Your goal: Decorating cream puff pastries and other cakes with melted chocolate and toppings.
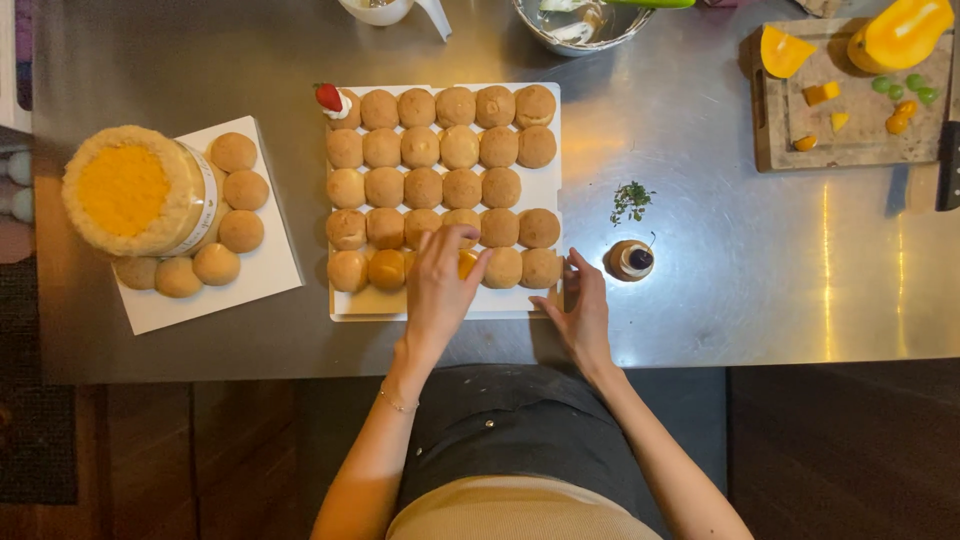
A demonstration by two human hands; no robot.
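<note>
Puffs fill the white board; left hand pinches one, right hand steadies the edge, grip spread.

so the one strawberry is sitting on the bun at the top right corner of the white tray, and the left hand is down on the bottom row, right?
Not quite. In the head view the red strawberry tops the round golden bun at the top left corner of the white rectangular tray. The left hand is on the bottom row, as you said.

On the steel table, the left hand covers a puff on the white tray, while the right hand touches the tray's corner at four o'clock.
</note>
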